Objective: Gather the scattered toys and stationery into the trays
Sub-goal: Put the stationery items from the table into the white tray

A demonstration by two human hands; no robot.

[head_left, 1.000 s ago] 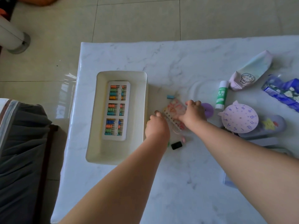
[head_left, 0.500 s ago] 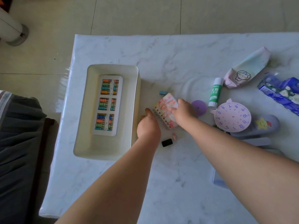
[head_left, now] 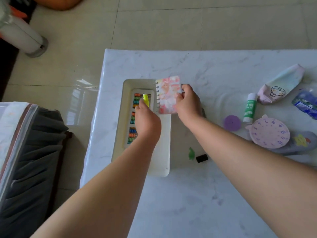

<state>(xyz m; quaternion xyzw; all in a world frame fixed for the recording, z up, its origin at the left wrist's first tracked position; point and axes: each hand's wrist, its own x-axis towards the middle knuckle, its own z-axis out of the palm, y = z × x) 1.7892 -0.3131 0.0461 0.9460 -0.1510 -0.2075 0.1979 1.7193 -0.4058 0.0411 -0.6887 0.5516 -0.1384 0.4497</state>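
Observation:
A cream tray (head_left: 165,143) lies on the left part of the white marble table (head_left: 205,194), with a white abacus toy (head_left: 135,107) inside. My left hand (head_left: 147,121) hovers over the tray, shut on a small yellow piece (head_left: 146,99). My right hand (head_left: 187,102) grips a pink spiral notebook (head_left: 169,94) by its right edge and holds it above the tray's far right side. A small green piece (head_left: 191,154) and a black eraser (head_left: 201,158) lie on the table just right of the tray.
To the right lie a purple disc (head_left: 232,123), a green-and-white glue stick (head_left: 250,107), a pink clock dial (head_left: 270,133) on a purple case (head_left: 301,141), a pastel pencil pouch (head_left: 281,85) and a blue packet (head_left: 307,103). A grey seat (head_left: 29,152) stands left of the table.
Both hands have moved left from the table to above the tray. The right hand lifted the notebook off the table and carried it over. The left hand now holds a yellow piece.

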